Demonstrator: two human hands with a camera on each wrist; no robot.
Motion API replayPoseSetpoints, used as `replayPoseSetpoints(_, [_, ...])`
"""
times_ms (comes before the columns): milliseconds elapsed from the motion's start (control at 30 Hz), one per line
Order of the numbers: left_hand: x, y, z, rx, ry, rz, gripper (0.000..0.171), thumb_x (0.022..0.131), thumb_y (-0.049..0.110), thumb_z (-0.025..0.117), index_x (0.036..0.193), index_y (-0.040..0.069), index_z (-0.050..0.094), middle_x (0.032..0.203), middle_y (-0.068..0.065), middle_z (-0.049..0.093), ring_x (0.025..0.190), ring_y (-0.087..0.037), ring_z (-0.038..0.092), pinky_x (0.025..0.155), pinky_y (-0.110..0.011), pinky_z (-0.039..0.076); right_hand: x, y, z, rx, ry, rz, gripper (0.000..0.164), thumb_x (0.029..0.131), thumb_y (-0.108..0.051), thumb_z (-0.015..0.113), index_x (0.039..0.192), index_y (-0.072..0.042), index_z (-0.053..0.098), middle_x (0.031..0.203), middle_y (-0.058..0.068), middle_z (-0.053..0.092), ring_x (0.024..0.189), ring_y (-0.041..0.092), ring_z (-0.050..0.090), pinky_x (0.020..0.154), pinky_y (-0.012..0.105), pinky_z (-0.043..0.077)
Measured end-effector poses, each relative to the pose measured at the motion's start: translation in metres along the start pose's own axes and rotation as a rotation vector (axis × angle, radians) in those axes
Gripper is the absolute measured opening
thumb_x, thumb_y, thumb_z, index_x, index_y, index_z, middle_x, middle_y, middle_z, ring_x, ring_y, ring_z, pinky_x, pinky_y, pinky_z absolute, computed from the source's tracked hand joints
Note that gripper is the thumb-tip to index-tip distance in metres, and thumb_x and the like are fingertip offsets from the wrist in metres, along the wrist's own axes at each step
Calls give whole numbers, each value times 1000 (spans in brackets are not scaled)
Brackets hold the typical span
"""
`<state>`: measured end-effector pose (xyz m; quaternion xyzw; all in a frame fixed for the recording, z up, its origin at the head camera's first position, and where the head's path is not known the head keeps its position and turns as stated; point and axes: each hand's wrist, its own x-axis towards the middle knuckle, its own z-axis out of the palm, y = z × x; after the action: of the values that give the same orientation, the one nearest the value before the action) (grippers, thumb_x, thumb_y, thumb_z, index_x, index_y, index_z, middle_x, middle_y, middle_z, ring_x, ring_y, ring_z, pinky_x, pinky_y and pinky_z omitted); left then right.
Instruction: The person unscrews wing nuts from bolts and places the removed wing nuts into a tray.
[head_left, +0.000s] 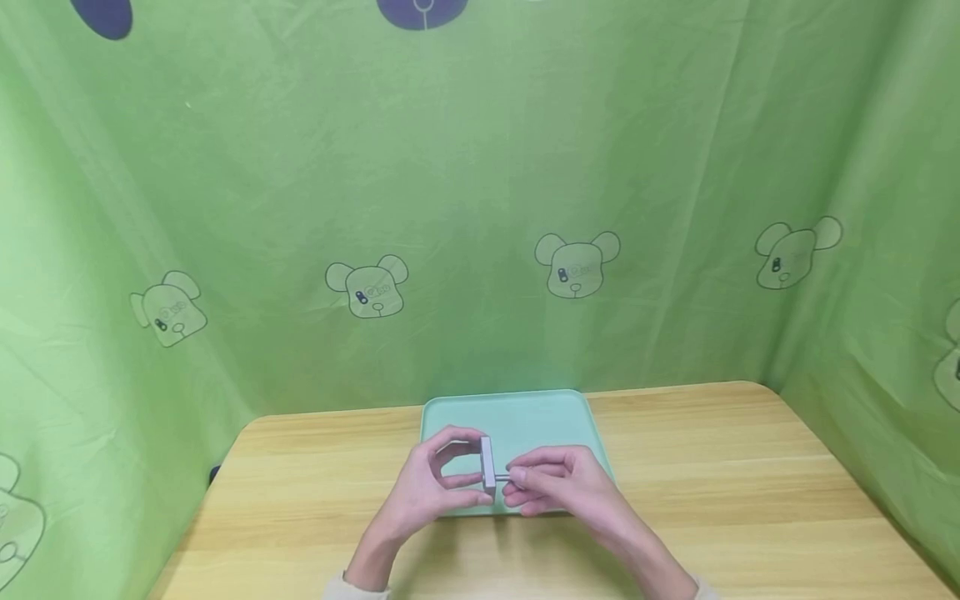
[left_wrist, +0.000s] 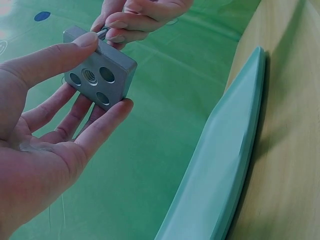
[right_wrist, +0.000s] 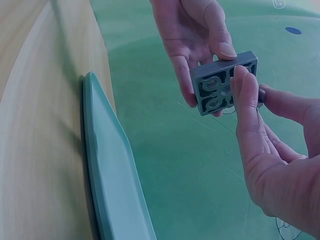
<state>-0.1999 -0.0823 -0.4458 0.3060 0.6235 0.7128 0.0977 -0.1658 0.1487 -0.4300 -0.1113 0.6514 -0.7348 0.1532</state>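
A grey square block stands on edge in the air above the tray, gripped at its edges by the fingers and thumb of my left hand. In the left wrist view, the block's flat face shows several round holes, one of them threaded. The right wrist view shows its other side, hollow with raised ribs. My right hand pinches a thin metal bolt between thumb and fingers, its shaft pointing at the ribbed side. The bolt's tip is hidden at the block.
Below the hands, a pale green tray lies on the wooden table. Green curtains printed with bear heads hang behind the table and at both sides.
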Motion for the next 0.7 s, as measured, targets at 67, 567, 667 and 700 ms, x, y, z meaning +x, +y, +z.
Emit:
replayPoseSetpoints(67, [0,0,0,-5,0,-1,64,66,-8,80,123,3,54,128,-17,46,122,-35,46,93,-47,52,0,0,0,1,-4,-6,36,87,-17,68,109,10,61,95,26,67,88,39,67,78,47,58])
replayPoseSetpoints(567, [0,0,-1,-31,5,-17,64,66,-8,80,124,1,53,129,-19,46,123,-36,46,94,-47,51,-3,-4,8,-203,66,-183,25,84,-17,72,99,2,67,92,20,70,82,32,69,69,41,61])
replayPoseSetpoints(667, [-1,1,-2,-46,7,-22,65,67,-8,79,125,-2,52,130,-19,46,124,-39,45,95,-47,51,-4,-4,11,-259,93,-248,22,83,-17,73,97,0,69,92,16,70,81,29,70,70,39,61])
replayPoseSetpoints(700, [-1,1,-2,-54,7,-23,65,67,-8,79,125,-3,51,131,-20,46,124,-41,44,94,-47,51,-4,-4,12,-275,105,-269,20,82,-16,73,96,-2,69,92,14,71,81,27,70,71,37,61])
